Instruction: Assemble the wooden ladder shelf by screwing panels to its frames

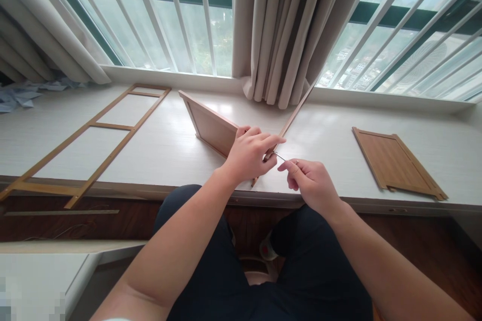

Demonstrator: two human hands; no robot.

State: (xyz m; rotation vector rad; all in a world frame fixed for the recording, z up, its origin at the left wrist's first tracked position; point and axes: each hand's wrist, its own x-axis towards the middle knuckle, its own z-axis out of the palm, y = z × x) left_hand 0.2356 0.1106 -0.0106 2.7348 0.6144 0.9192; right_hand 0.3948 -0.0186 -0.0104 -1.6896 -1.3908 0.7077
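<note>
A wooden panel [209,123] stands on edge on the white ledge, left of centre. A second wooden piece [295,119], seen nearly edge-on, meets it at an angle. My left hand [253,151] is closed around the joint where the two pieces come together, and its fingers hide most of that corner. In my right hand [311,180] is a slim metal tool [279,156] that looks like a hex key. Its tip reaches the edge of the right wooden piece, beside my left fingers. The grip end is mostly covered by my right fingers.
A wooden ladder-like frame [111,126] lies on the left of the white ledge [327,145]. Another wooden panel [399,163] lies flat at the right. Grey curtains [278,25] hang to the ledge between barred windows. Crumpled papers [18,98] sit at the far left.
</note>
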